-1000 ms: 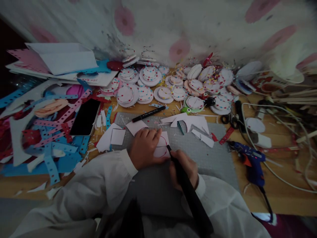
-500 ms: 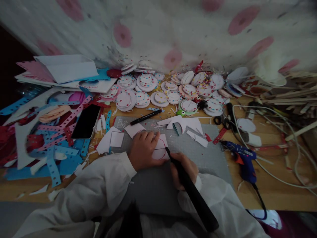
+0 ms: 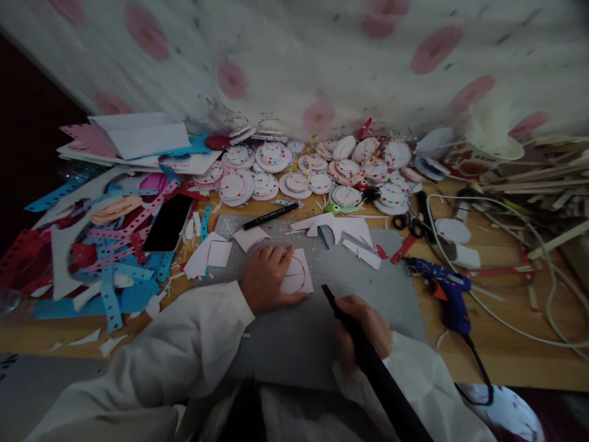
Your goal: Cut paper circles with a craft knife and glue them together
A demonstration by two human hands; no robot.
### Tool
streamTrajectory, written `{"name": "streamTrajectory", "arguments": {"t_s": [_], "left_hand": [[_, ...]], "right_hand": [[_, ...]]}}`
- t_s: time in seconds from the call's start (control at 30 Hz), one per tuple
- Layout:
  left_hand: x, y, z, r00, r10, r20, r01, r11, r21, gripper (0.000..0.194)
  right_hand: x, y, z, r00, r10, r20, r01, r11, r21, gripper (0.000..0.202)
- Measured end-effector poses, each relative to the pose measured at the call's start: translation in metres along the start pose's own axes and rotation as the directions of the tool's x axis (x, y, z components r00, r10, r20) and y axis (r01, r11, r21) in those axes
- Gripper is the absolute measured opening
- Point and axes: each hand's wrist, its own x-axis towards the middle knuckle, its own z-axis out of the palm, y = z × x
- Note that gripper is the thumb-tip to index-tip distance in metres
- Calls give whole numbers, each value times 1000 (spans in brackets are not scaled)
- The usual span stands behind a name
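My left hand [image 3: 269, 279] lies flat on a small white card [image 3: 299, 285], its fingers stretched out and its thumb along the near edge. A red drawn outline and a short dark line show on the card, partly covered by the hand. My right hand [image 3: 365, 328] is wrapped round a long black tool [image 3: 368, 356] with a narrow tip; its exact kind is unclear. That tip is apart from the card, to its right, over the grey cutting mat [image 3: 368, 270]. Another white piece [image 3: 251, 238] with a curved edge lies beyond my left hand.
A black marker [image 3: 270, 216], white offcuts [image 3: 356, 230] and a square card [image 3: 219, 253] lie around the mat. Decorated white discs [image 3: 272, 156] line the back. A phone [image 3: 169, 222] and coloured scraps are left; scissors [image 3: 409, 223], a corded blue glue gun [image 3: 448, 288] and wooden sticks right.
My right hand has drawn back to the right with the black tool, whose tip has left the card's right edge. My left hand stays on the card. The view has shifted slightly.
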Motion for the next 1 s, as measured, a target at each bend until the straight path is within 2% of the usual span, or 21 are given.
{"name": "streamTrajectory", "arguments": {"t_s": [0.07, 0.13, 0.23, 0.33, 0.37, 0.47, 0.57, 0.73, 0.9, 1.0], "left_hand": [[1, -6, 0, 999, 41, -19, -41, 999, -33, 95], [2, -14, -1, 990, 138, -20, -139, 984, -107, 91], [3, -29, -8, 936, 351, 39, -330, 908, -258, 88], [5, -42, -19, 895, 438, 89, -377, 847, -374, 95], [6, -45, -22, 898, 431, 90, -366, 844, -393, 96], [8, -50, -26, 921, 383, 72, -327, 860, -393, 98], [7, -51, -18, 946, 316, 67, -276, 899, -340, 106], [4, -52, 0, 957, 277, 87, -237, 918, -317, 110], [4, -54, 1, 957, 279, 83, -239, 916, -322, 107], [5, -55, 0, 955, 280, 101, -235, 918, -320, 106]], "right_hand": [[-7, -2, -10, 995, 25, -97, -28, 999, -37, 15], [-9, 0, -18, 985, 68, -159, -78, 995, -57, 11], [1, 7, -23, 962, 105, -252, -108, 994, 4, 10], [24, 14, -20, 943, 73, -324, -42, 994, 102, 11], [34, 15, -18, 949, 42, -313, -4, 993, 120, 11], [60, 17, -8, 986, -25, -166, 46, 991, 123, 13], [76, 19, 6, 995, -98, -2, 97, 989, 111, 16], [75, 30, 23, 962, -210, 177, 194, 975, 107, 17], [73, 30, 21, 953, -151, 264, 139, 988, 65, 17], [77, 28, 20, 934, -164, 317, 153, 986, 59, 17]]}}
